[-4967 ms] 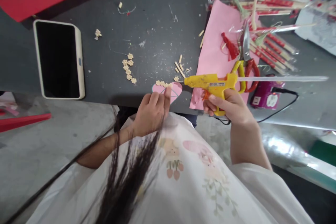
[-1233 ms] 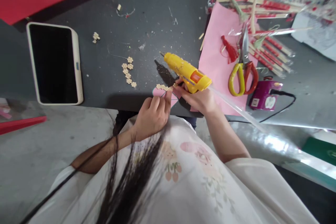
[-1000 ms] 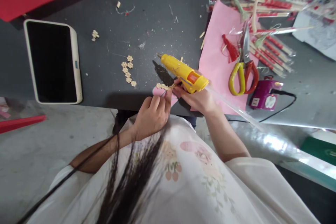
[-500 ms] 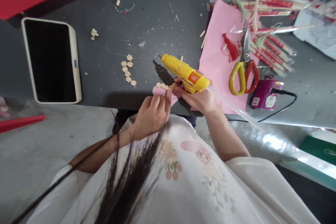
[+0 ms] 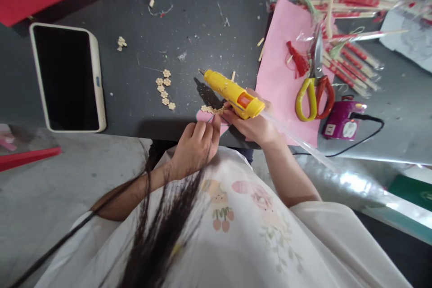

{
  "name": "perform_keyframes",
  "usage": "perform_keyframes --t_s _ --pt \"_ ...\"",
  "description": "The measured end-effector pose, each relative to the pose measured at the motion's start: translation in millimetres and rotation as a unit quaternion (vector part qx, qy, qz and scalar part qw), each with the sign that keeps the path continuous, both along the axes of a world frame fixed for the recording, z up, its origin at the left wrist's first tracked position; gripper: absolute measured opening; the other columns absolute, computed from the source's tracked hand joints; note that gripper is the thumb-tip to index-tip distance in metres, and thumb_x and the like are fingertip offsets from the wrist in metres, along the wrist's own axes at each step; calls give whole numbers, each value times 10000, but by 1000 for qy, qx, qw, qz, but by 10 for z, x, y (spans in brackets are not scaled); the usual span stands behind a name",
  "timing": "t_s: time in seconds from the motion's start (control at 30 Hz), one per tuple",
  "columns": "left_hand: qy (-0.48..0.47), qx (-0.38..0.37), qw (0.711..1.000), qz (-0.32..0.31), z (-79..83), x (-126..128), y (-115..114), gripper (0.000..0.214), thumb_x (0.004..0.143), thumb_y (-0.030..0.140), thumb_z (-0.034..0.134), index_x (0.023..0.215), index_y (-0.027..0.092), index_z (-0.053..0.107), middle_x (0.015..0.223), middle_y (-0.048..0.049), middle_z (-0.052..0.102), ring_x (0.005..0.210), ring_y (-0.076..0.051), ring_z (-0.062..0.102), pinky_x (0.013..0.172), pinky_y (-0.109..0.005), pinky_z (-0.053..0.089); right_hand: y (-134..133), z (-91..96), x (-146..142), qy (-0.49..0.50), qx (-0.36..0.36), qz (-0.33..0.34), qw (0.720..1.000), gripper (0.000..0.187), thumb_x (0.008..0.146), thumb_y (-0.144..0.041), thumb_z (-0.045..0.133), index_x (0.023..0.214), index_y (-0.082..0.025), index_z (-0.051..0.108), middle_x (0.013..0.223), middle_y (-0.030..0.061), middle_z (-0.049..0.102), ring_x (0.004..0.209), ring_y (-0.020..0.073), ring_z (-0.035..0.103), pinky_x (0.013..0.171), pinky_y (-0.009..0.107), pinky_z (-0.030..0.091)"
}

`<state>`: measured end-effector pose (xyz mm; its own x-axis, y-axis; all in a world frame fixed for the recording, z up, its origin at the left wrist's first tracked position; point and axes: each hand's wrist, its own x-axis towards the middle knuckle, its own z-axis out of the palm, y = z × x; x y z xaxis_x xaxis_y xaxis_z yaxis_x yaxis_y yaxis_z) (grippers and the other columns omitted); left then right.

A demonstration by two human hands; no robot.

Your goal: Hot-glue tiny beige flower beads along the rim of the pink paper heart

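My right hand (image 5: 258, 126) is closed around a yellow hot glue gun (image 5: 232, 92), its metal nozzle pointing to the upper left and a clear glue stick (image 5: 300, 140) trailing out of its back. The right fingertips also reach the end of a row of small beige flower-shaped pieces (image 5: 209, 110). That row lies along the top of a small pink piece (image 5: 201, 116) at the table's edge. My left hand (image 5: 197, 144) is curled, thumb and index finger pinched at the pink piece just below the flowers. Its fingertips are partly hidden.
Left of the glue gun lies another string of beige flowers (image 5: 164, 91). A phone-like device (image 5: 64, 78) rests farther left. On the right are pink paper (image 5: 276, 67), scissors (image 5: 315, 81), a purple plug box (image 5: 344, 120) with a cable, and wrapped red-and-cream sticks (image 5: 354, 65).
The glue gun has shifted slightly left along with my right hand's grip. My left hand stays nearly in place at the pink piece.
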<state>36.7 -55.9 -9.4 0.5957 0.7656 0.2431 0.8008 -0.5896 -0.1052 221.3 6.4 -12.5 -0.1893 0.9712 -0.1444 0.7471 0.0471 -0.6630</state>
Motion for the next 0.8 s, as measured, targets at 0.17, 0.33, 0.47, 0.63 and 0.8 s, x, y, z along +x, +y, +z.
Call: perform_keyframes --t_s 0.17,0.33,0.47,0.63,0.8 --pt "-18 -6 1000 -3 2 2 5 332 973 79 412 1197 -23 635 693 -46 545 708 -194 492 602 -315 404 8 -26 37 8 -23 -4 1000 260 825 -459 667 1014 -282 687 1016 26 752 919 227 720 823 357 592" --pt "-16 -82 996 -5 44 -4 -7 391 997 77 383 1321 -28 574 734 -67 597 741 -205 529 612 -337 406 -31 -173 127 30 -58 -4 998 260 871 -504 611 992 -285 680 984 7 747 936 224 718 837 376 590" --pt "-45 -135 990 7 50 -4 -12 416 1009 79 346 1354 -12 560 748 -81 610 763 -215 545 619 -348 408 -21 -126 94 20 -60 30 998 196 894 -449 579 949 -289 680 973 -1 755 944 222 719 881 387 576" --pt "-33 -152 988 9 80 6 9 384 1018 83 337 1253 20 634 775 -99 630 773 -209 549 638 -340 410 -25 35 22 -18 3 52 998 212 891 -451 594 1006 -291 672 1022 30 764 903 229 728 786 353 577" --pt "-1 -103 995 3 73 10 8 352 1032 120 356 1236 39 632 731 -68 603 742 -202 527 626 -325 407 -91 71 42 -40 82 75 993 236 911 -439 581 1078 -289 653 951 18 754 818 201 718 720 312 550"
